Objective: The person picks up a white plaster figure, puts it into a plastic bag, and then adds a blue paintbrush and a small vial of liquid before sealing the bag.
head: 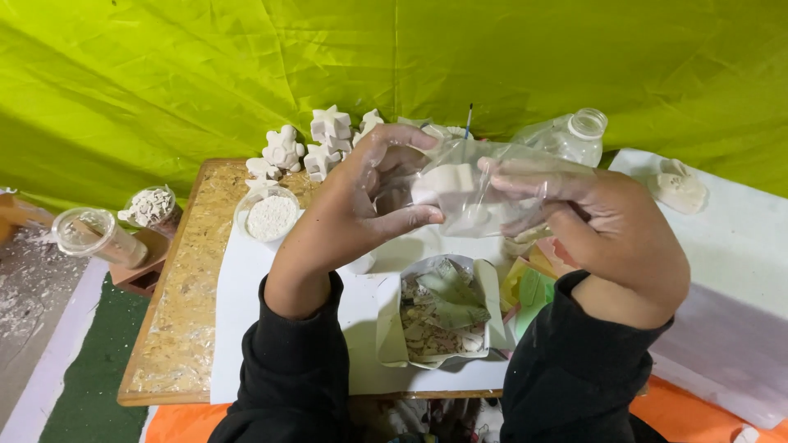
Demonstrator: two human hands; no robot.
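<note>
1. The green tarp backdrop (pixel 164 74) fills everything I see behind the work.
2. A chipboard table (pixel 185 328) runs below it, with a white sheet (pixel 238 328) laid over its near part. To the right stands a white-covered surface (pixel 739 271) bearing one pale moulded piece (pixel 680 187).
3. My left hand (pixel 353 209) and right hand (pixel 591 226) are raised over the table, both closed on a clear plastic bag (pixel 492 176) stretched between them. A white block (pixel 447 184) sits inside the bag, pinched from the left by thumb and fingers. The right fingers grip the bag's other side through the film.
4. The bag and hands hide part of the table's middle. Behind them stand a clear plastic bottle (pixel 570 135) and a thin brush (pixel 469 121).
5. Below the hands lies a white box (pixel 435 316) of broken white bits with a crumpled greenish scrap on top. Coloured foam pieces (pixel 533 287) lie just beside it.
6. White plaster shapes (pixel 316 143) cluster at the far edge.
7. A tub of white powder (pixel 271 215) stands near my left wrist.
8. Two clear jars (pixel 123 226) sit off the table's left.
</note>
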